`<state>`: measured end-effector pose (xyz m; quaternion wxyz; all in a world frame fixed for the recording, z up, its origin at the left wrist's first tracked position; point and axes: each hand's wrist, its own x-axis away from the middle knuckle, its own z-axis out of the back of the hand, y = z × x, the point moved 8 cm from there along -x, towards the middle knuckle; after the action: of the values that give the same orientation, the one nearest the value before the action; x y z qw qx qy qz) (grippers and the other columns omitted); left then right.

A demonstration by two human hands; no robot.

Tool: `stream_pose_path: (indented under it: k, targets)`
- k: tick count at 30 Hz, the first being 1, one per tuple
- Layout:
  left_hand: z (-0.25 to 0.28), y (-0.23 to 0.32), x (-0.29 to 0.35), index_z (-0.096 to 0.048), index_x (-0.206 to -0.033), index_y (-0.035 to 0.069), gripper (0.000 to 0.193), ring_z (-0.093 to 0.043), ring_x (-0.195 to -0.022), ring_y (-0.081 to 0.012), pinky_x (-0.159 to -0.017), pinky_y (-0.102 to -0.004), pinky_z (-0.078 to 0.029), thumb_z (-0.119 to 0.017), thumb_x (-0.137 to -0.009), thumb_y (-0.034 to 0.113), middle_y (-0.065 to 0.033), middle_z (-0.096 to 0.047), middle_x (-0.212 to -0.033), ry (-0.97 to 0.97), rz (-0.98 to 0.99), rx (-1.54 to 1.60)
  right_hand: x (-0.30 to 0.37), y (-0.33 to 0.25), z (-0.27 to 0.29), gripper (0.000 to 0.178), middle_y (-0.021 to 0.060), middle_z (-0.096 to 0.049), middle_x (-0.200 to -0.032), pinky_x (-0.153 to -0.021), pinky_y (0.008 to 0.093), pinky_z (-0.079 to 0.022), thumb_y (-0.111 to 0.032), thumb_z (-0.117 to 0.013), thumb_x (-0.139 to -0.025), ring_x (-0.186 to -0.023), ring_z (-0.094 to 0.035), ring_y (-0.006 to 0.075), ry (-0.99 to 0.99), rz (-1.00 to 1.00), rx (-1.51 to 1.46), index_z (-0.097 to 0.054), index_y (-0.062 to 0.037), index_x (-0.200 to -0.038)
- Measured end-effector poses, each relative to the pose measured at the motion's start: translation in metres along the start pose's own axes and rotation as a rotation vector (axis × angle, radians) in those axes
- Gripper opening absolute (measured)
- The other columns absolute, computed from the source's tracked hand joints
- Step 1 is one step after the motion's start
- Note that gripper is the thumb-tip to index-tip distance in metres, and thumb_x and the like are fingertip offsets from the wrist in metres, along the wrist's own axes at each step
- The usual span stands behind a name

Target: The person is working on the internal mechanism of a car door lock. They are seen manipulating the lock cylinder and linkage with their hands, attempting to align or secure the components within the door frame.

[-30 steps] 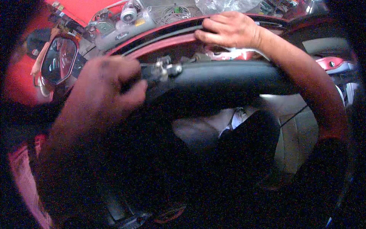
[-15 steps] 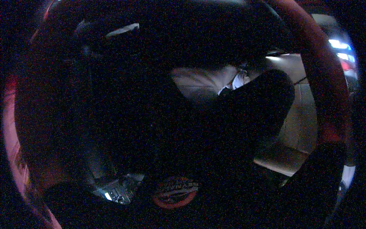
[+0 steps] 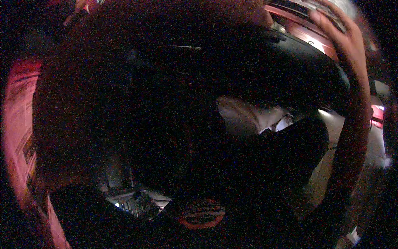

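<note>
The picture is very dark and grainy. My right hand [image 3: 348, 35] is raised at the upper right, its arm coming up along the right side. Its fingers are stretched out and spread, beside pale, glinting edges [image 3: 306, 5] at the top; whether they touch these I cannot tell. Below that hand lies a reddish panel [image 3: 296, 31] with a bright spot. A large brown, blurred shape, seemingly my left forearm [image 3: 236, 12], spans the left and top of the view. The fingers of my left hand cannot be made out.
A broad dark rounded surface [image 3: 319, 58] curves below the panel. Pale crumpled cloth [image 3: 240, 114] shows beyond my dark-clothed leg [image 3: 290, 157]. Beige floor [image 3: 321, 184] is at the right, a pink-lit surface [image 3: 18, 112] at the far left.
The view has shifted, so the cloth and leg appear lower and further right. My right hand now shows at the upper right, with the reddish panel.
</note>
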<state>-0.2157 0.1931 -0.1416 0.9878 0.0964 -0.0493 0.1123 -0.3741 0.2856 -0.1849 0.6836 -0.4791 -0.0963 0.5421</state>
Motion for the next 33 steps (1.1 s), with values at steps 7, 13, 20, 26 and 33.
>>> stream_pose_path:
  k: [7,13,20,26,33]
  targets:
    - [-0.011,-0.022,-0.003,-0.074,-0.103,0.003,0.027,-0.071,-0.080,-0.0312,-0.075,-0.0412,-0.056,-0.065,-0.090,0.025,-0.0184,-0.073,-0.089,-0.079,-0.139,0.167,0.018,-0.050,-0.094,0.063,0.0161,-0.067,-0.121,-0.097,0.0461,-0.052,-0.028,-0.081,-0.076,-0.114,-0.064,0.0372,-0.263,0.116,0.497,-0.057,-0.0075,-0.131]
    - [0.015,-0.079,0.112,-0.067,-0.088,-0.003,0.024,-0.067,-0.080,-0.0411,-0.075,-0.0479,-0.053,-0.064,-0.080,0.020,-0.0262,-0.066,-0.084,0.221,-0.141,0.025,0.019,-0.132,-0.185,0.017,0.0113,-0.071,-0.100,-0.067,0.0445,-0.059,-0.021,-0.058,-0.090,-0.084,-0.073,0.0295,-0.149,0.318,0.618,-0.064,-0.0092,-0.101]
    - [0.001,-0.100,0.189,-0.059,-0.075,-0.002,0.017,-0.061,-0.075,-0.0400,-0.069,-0.0479,-0.049,-0.073,-0.073,0.009,-0.0198,-0.058,-0.074,0.106,0.034,0.100,0.063,-0.177,-0.236,0.021,0.0110,-0.068,-0.097,-0.070,0.0395,-0.055,-0.019,-0.058,-0.088,-0.085,-0.071,0.0258,-0.193,0.276,0.526,-0.065,-0.0053,-0.102]
    - [0.009,-0.105,0.176,-0.061,-0.075,0.000,0.020,-0.060,-0.078,-0.0393,-0.069,-0.0483,-0.049,-0.078,-0.068,0.010,-0.0166,-0.059,-0.078,-0.003,-0.026,0.068,0.046,-0.182,-0.245,0.044,0.0152,-0.067,-0.116,-0.087,0.0395,-0.055,-0.021,-0.057,-0.088,-0.099,-0.070,0.0280,-0.248,0.191,0.463,-0.059,0.0005,-0.127]
    - [0.057,-0.071,0.160,-0.068,-0.093,-0.002,0.020,-0.068,-0.078,-0.0291,-0.073,-0.0380,-0.052,-0.073,-0.079,0.013,-0.0169,-0.068,-0.085,0.137,0.281,0.341,0.037,-0.170,-0.192,0.055,0.0185,-0.066,-0.122,-0.094,0.0410,-0.053,-0.020,-0.063,-0.083,-0.104,-0.068,0.0308,-0.293,0.202,0.373,-0.053,0.0027,-0.132]
